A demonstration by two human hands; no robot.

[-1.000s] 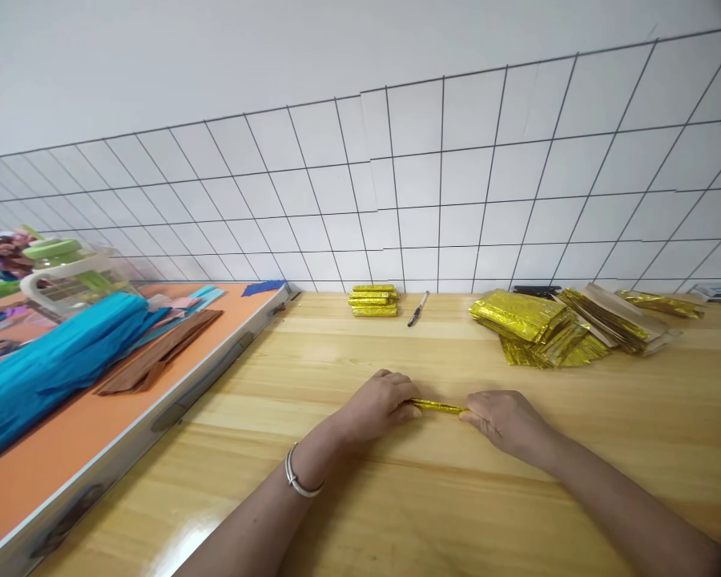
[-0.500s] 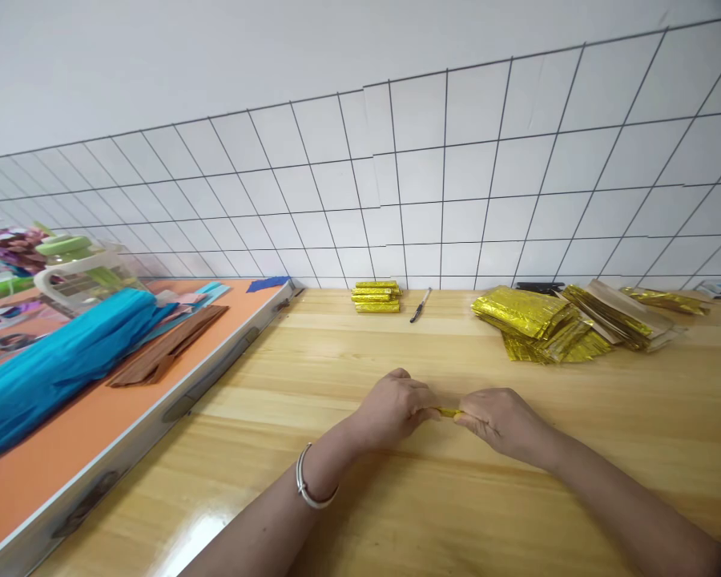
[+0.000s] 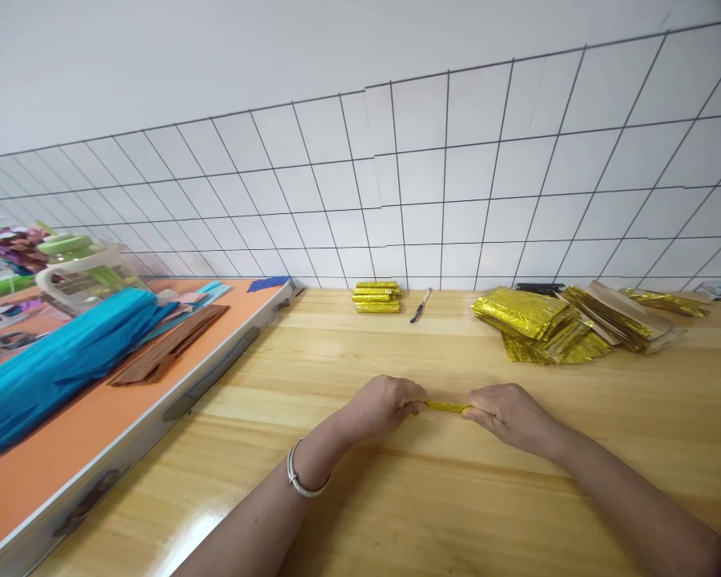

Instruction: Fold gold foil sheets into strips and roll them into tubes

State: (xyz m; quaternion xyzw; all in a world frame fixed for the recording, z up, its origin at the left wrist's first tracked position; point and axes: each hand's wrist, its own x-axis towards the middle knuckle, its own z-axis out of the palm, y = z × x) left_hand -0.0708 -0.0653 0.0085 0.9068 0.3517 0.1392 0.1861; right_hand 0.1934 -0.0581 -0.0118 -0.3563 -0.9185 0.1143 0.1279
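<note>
A narrow gold foil strip (image 3: 447,407) stretches between my two hands, just over the wooden table (image 3: 264,449). My left hand (image 3: 388,407), below a silver bracelet on the wrist, pinches its left end. The right end is pinched between the thumb and fingers of my right hand (image 3: 505,415). Beyond my hands, several gold foil rolls (image 3: 377,297) are stacked near the wall, with a pen (image 3: 421,306) beside them. A pile of flat gold foil pieces (image 3: 525,312) lies at the back right.
Brown sheets with gold foil (image 3: 622,320) lie right of the pile, near a black object (image 3: 539,288). On the left, an orange surface (image 3: 96,437) with a raised edge bears a blue bundle (image 3: 72,361), a brown strip (image 3: 171,344) and a green-lidded bottle (image 3: 66,247).
My hands have moved apart, my left hand shifting left and my right hand slightly right. More of the gold strip shows between them.
</note>
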